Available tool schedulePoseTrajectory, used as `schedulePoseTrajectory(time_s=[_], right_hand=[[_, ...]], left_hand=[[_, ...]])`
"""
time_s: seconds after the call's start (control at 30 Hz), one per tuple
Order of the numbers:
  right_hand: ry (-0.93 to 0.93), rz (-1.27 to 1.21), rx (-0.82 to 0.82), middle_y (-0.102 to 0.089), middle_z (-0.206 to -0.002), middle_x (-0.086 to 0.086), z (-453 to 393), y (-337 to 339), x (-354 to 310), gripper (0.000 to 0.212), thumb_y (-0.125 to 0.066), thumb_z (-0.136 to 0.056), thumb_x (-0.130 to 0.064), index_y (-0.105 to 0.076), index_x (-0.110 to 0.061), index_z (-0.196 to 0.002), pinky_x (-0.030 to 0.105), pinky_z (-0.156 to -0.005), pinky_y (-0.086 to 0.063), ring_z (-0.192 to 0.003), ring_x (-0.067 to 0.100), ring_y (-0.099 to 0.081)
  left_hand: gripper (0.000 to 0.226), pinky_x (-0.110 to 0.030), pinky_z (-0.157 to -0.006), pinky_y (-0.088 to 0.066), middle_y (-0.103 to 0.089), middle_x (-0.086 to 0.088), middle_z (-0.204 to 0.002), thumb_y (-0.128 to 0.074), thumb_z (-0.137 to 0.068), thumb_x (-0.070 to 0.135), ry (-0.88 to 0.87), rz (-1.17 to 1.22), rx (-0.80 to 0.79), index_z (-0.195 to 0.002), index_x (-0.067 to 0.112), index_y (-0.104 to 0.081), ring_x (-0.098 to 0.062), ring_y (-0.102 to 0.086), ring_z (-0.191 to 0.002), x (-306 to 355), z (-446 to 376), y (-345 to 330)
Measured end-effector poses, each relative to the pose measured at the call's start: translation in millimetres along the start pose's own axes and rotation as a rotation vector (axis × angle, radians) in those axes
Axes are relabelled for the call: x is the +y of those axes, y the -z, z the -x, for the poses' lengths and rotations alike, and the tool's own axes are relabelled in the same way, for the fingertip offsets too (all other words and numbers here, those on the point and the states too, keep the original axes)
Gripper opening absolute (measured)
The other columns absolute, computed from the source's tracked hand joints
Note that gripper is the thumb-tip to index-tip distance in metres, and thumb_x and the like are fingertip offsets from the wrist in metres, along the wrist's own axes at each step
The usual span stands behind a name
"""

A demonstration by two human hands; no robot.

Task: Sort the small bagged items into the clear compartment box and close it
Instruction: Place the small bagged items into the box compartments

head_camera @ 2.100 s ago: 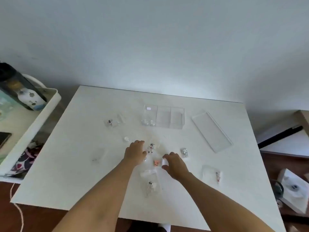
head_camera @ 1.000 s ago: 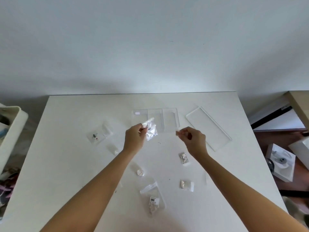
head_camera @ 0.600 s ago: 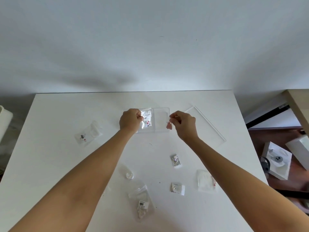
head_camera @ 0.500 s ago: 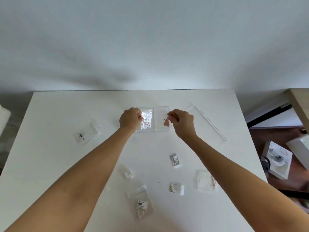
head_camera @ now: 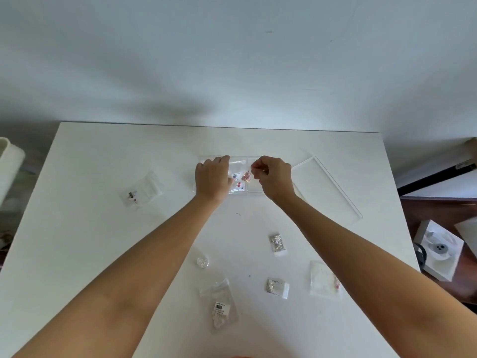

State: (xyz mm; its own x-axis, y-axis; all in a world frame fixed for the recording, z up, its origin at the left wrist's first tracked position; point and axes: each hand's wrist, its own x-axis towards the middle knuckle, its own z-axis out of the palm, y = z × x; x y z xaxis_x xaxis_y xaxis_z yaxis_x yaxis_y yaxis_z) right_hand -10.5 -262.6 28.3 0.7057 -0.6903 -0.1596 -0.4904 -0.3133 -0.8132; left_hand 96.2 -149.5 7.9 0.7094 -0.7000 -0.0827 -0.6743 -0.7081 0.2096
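Head view: nearest the person, five or six bagged items lie loose on the white table (head_camera: 103,241), among them a barcoded bag (head_camera: 222,307). Farther out, both hands work over the clear compartment box (head_camera: 254,193). The left hand (head_camera: 212,178) pins a labelled bag (head_camera: 237,180) in the middle compartment; the right hand (head_camera: 273,178) seemingly pinches a pink-filled bag (head_camera: 246,176) above it. Each bag should settle flat below the rim, so the lid (head_camera: 327,187) beyond can seat.

Single head-worn view, looking forward and down across white table (head_camera: 103,241); wall toward 12 o'clock.
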Motion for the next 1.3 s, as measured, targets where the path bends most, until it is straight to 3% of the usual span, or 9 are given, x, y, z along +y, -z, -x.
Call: schedulePoseTrajectory(time_s=[0.13,0.37,0.5,0.6,0.7,0.8,1.0,1.13,1.3], right_hand=[[0.018,0.037,0.007,-0.073,-0.079,0.004,-2.7,-10.3,-0.3,0.014,-0.06,-0.082,-0.002,-0.071,-0.01,-0.078,0.023,-0.071,-0.048,-0.075,0.017,-0.065],[0.037,0.172,-0.063,-0.072,-0.087,0.01,-4.0,-29.5,-2.7,0.011,-0.061,-0.084,-0.004,-0.072,-0.007,-0.083,0.022,-0.068,-0.041,-0.083,0.023,-0.065],[0.025,0.282,-0.072,-0.062,-0.1,0.018,-3.3,-38.0,0.2,0.01,-0.064,-0.086,-0.009,-0.074,-0.008,-0.089,0.023,-0.069,-0.037,-0.089,0.026,-0.061],[0.026,0.37,-0.065,-0.06,-0.105,0.02,-1.3,-41.1,2.0,0.014,-0.064,-0.087,-0.011,-0.075,-0.009,-0.094,0.028,-0.076,-0.045,-0.098,0.029,-0.059],[0.017,0.446,-0.065,-0.058,-0.111,0.021,2.6,-42.0,2.8,0.019,-0.059,-0.09,-0.012,-0.075,-0.01,-0.101,0.037,-0.089,-0.05,-0.106,0.035,-0.055],[0.007,0.452,-0.045,-0.056,-0.116,0.022,8.3,-43.0,1.6,0.023,-0.057,-0.092,-0.012,-0.071,-0.01,-0.111,0.042,-0.094,-0.048,-0.111,0.037,-0.053],[0.179,0.436,0.001,-0.055,-0.106,0.018,36.9,-46.8,-2.2,0.029,-0.061,-0.089,-0.009,-0.066,-0.012,-0.118,0.039,-0.092,-0.046,-0.104,0.034,-0.051],[0.317,0.409,-0.1,-0.057,-0.1,0.018,70.7,-59.5,-0.2,0.023,-0.062,-0.088,-0.007,-0.068,-0.007,-0.11,0.037,-0.085,-0.047,-0.096,0.033,-0.055],[0.324,0.438,-0.43,-0.059,-0.106,0.014,113.2,-75.6,6.5,0.023,-0.058,-0.093,-0.019,-0.067,-0.011,-0.113,0.037,-0.084,-0.051,-0.093,0.032,-0.063]], left_hand=[[0.045,-0.041,-0.085,-0.046,-0.054,-0.008,-0.13,-0.061,-0.088,0.023,0.022,0.151,0.084,-0.131,0.015,-0.05,-0.03,-0.058,-0.109,-10.1,14.7,5.3],[0.023,-0.045,-0.08,-0.053,-0.066,-0.009,-0.107,-0.058,-0.09,0.013,0.159,0.376,0.231,-0.112,0.012,-0.063,-0.031,-0.064,-0.091,-63.9,59.1,21.7],[0.02,-0.042,-0.082,-0.054,-0.069,-0.008,-0.104,-0.058,-0.089,0.01,0.307,0.369,0.157,-0.106,0.013,-0.067,-0.028,-0.065,-0.091,-110.9,95.0,16.6],[0.024,-0.039,-0.088,-0.053,-0.067,-0.01,-0.112,-0.062,-0.086,0.011,0.372,0.401,0.025,-0.11,0.012,-0.067,-0.028,-0.064,-0.098,-134.7,117.1,6.0],[0.042,-0.038,-0.099,-0.047,-0.059,-0.013,-0.123,-0.072,-0.08,0.014,0.315,0.461,-0.12,-0.121,0.009,-0.062,-0.03,-0.058,-0.112,-143.1,130.8,-4.0],[0.054,-0.037,-0.103,-0.044,-0.054,-0.014,-0.126,-0.078,-0.074,0.015,0.252,0.463,-0.16,-0.124,0.009,-0.06,-0.029,-0.052,-0.117,-144.1,137.8,-11.9],[0.044,-0.036,-0.097,-0.048,-0.055,-0.011,-0.12,-0.074,-0.076,0.012,0.193,0.422,-0.118,-0.119,0.01,-0.065,-0.027,-0.055,-0.111,-142.1,138.0,-16.1],[0.037,-0.037,-0.09,-0.052,-0.06,-0.01,-0.112,-0.074,-0.077,0.008,0.182,0.432,-0.092,-0.113,0.007,-0.067,-0.027,-0.062,-0.098,-141.9,137.7,-15.7],[0.027,-0.039,-0.076,-0.054,-0.068,-0.01,-0.093,-0.077,-0.071,0.008,0.182,0.465,-0.055,-0.092,0.008,-0.061,-0.029,-0.064,-0.081,-138.5,134.9,-9.1]])
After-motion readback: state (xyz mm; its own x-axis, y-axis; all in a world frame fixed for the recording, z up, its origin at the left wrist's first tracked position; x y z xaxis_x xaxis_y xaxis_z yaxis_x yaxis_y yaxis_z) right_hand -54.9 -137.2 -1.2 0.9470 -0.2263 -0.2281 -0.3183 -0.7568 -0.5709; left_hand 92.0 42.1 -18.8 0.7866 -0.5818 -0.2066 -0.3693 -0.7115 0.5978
